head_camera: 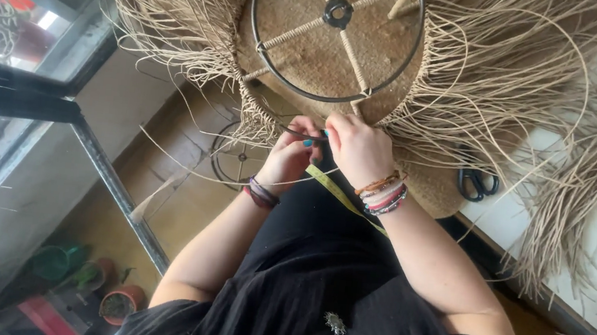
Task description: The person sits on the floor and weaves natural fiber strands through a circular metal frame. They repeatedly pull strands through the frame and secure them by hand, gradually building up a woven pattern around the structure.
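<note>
Fingertips of hands (326, 148) hidden among strands (259, 115).

No packages, labels, signs or screens apparent

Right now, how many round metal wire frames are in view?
2. A large ring frame with wrapped spokes sits on the woven piece above the hands; a smaller bare frame lies on the floor left of the left hand, partly hidden.
</note>
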